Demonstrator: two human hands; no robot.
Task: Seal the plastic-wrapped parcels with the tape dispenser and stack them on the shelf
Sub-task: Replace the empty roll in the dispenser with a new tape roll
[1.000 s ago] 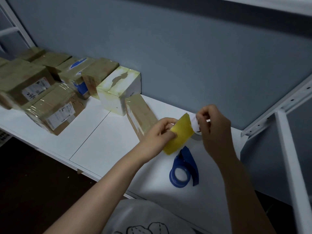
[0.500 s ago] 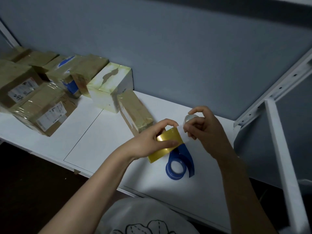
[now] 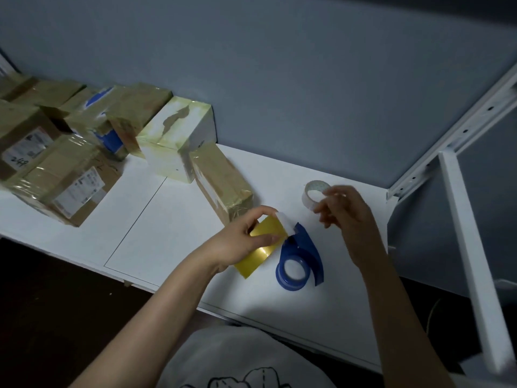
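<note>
My left hand (image 3: 237,245) pinches the yellow strip (image 3: 258,254), right hand (image 3: 344,211) loose and empty beside the tape roll (image 3: 312,191), tape dispenser (image 3: 299,264) unloaded on the shelf (image 3: 167,219) near the parcel (image 3: 223,183); risk: the one-handed strip curls and sticks to itself.

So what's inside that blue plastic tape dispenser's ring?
No roll: just white shelf shows through the ring of the blue plastic tape dispenser. The glossy yellow sheet pinched by the left hand covers its top end.

Glossy yellow sheet (image 3: 258,257), grey-blue wall (image 3: 279,79) behind, white metal post (image 3: 471,247) at right
</note>
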